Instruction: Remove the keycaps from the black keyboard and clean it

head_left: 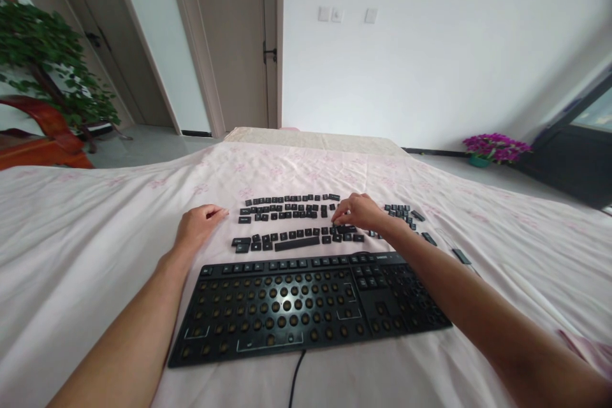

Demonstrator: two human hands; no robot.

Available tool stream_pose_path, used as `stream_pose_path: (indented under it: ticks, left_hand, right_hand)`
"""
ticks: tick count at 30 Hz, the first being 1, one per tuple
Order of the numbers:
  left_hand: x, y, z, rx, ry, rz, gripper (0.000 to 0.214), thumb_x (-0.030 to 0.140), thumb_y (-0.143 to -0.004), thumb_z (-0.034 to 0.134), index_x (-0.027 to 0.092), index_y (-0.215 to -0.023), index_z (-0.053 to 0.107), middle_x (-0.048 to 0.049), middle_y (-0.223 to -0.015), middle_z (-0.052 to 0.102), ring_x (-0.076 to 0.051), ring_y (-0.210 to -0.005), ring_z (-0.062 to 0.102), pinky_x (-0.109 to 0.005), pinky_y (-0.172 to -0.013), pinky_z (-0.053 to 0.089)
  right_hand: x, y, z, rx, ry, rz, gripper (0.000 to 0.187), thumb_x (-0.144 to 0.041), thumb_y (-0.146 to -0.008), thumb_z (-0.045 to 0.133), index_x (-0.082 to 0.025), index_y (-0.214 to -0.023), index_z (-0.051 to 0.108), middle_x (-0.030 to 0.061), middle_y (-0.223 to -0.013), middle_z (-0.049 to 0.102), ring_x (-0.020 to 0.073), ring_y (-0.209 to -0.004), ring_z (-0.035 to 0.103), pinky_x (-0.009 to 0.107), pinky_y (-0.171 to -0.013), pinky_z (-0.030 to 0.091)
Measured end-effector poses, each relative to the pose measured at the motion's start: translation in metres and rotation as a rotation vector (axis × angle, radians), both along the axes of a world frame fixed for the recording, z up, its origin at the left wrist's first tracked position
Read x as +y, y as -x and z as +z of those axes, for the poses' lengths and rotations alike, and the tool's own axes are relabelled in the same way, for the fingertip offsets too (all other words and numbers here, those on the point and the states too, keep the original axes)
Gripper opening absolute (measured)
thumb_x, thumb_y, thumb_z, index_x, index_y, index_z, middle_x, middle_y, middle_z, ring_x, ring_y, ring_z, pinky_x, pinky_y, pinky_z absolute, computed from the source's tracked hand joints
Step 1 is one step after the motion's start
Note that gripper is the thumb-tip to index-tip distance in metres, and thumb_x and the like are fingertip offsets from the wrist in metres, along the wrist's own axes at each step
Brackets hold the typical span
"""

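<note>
A black keyboard [287, 306] lies on the pink floral cloth, most of its main keys stripped off so the round key posts show. Its top row and a small block of keys at right are still capped. Beyond it, loose black keycaps are laid out in rows, with a long space bar [297, 243] in the nearest row. My right hand [361, 211] reaches over the keyboard to these rows, thumb and fingers pinched on a small keycap at their right part. Left of the rows, my left hand [201, 224] rests on the cloth, fingers curled together, nothing visible in them.
More loose keycaps [398, 209] lie right of my right hand, and a single long keycap [461, 256] sits farther right. The keyboard's cable [297, 373] runs toward me. Past the cloth [296, 166] are a white wall, doors, a leafy plant [43, 51] and purple flowers [496, 145].
</note>
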State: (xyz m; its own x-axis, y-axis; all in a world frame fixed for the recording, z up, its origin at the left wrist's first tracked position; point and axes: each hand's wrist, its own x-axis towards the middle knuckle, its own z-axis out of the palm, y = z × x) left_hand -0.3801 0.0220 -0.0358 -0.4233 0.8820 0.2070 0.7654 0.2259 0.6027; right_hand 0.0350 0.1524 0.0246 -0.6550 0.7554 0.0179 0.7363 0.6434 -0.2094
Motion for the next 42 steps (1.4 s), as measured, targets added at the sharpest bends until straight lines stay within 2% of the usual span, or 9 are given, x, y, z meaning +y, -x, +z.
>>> stream_pose_path:
  ticks: [5,12,21,28,37,42]
  left_hand:
    - [0.001,0.001,-0.002,0.003,-0.002,0.001,0.041,0.056,-0.076,0.057,0.021,-0.088,0.074,-0.0008,-0.090,0.075,-0.021,-0.084,0.065,-0.025,-0.072,0.041]
    - [0.001,0.002,-0.004,0.016,-0.014,-0.014,0.040,0.055,-0.077,0.057,0.022,-0.087,0.075,-0.0011,-0.091,0.075,-0.021,-0.083,0.065,-0.025,-0.071,0.041]
    - [0.000,-0.001,0.000,-0.004,0.013,0.010,0.041,0.058,-0.076,0.057,0.023,-0.088,0.074,0.0003,-0.092,0.075,-0.021,-0.086,0.065,-0.024,-0.075,0.042]
    - [0.000,0.001,-0.001,-0.003,0.016,0.001,0.040,0.058,-0.076,0.056,0.024,-0.087,0.073,-0.0013,-0.094,0.075,-0.023,-0.087,0.065,-0.025,-0.077,0.042]
    - [-0.001,0.000,0.001,0.001,0.013,0.003,0.041,0.058,-0.075,0.057,0.023,-0.086,0.074,-0.0014,-0.090,0.075,-0.022,-0.084,0.065,-0.023,-0.070,0.042]
    - [-0.001,-0.001,0.000,-0.022,-0.024,-0.010,0.040,0.056,-0.075,0.058,0.021,-0.087,0.074,-0.0016,-0.091,0.075,-0.021,-0.085,0.065,-0.024,-0.073,0.042]
  right_hand:
    - [0.002,0.002,-0.005,0.004,-0.015,0.017,0.007,-0.034,-0.076,0.073,-0.035,-0.080,0.078,-0.0037,-0.080,0.074,0.0203,-0.089,0.062,0.039,-0.096,0.033]
    - [0.014,0.009,-0.003,0.074,-0.161,-0.031,0.008,-0.037,-0.077,0.073,-0.034,-0.082,0.078,-0.0026,-0.083,0.074,0.0227,-0.095,0.059,0.039,-0.095,0.033]
    - [0.022,0.013,-0.015,0.066,-0.139,-0.034,0.011,-0.038,-0.080,0.070,-0.035,-0.087,0.078,-0.0028,-0.085,0.076,0.0230,-0.097,0.059,0.039,-0.095,0.033]
    - [0.020,0.001,-0.002,0.127,-0.157,-0.103,0.018,-0.037,-0.086,0.061,-0.033,-0.093,0.077,-0.0016,-0.098,0.075,0.0224,-0.100,0.061,0.039,-0.094,0.036]
    - [0.011,0.005,0.004,0.120,-0.197,-0.139,0.017,-0.036,-0.085,0.062,-0.031,-0.090,0.077,-0.0003,-0.094,0.075,0.0231,-0.098,0.060,0.039,-0.092,0.037]
    - [0.007,0.010,0.007,0.132,-0.185,-0.154,0.017,-0.034,-0.085,0.061,-0.030,-0.091,0.077,0.0000,-0.094,0.075,0.0221,-0.097,0.060,0.038,-0.091,0.038]
